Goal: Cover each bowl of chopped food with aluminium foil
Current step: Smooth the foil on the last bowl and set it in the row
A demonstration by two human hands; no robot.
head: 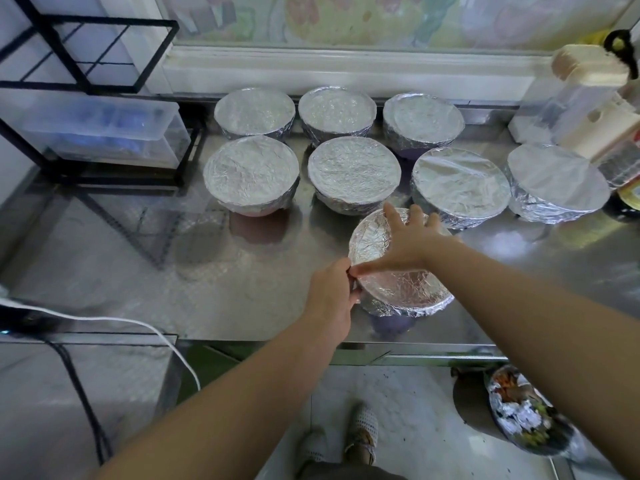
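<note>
A foil-covered bowl (401, 289) stands near the front edge of the steel counter (242, 271). My right hand (405, 244) lies flat on its foil top with fingers spread. My left hand (332, 296) curls round the bowl's left rim, gripping the foil edge there. Behind it stand several more foil-covered bowls in two rows, such as those at the back left (254, 112), the middle (353, 171) and the far right (557, 181).
A black wire rack (86, 57) holding a clear plastic box (97, 129) stands at the left. Jars and packets (588, 109) crowd the right back corner. A white cable (104, 320) runs over the left. A bin with foil scraps (523, 414) sits on the floor.
</note>
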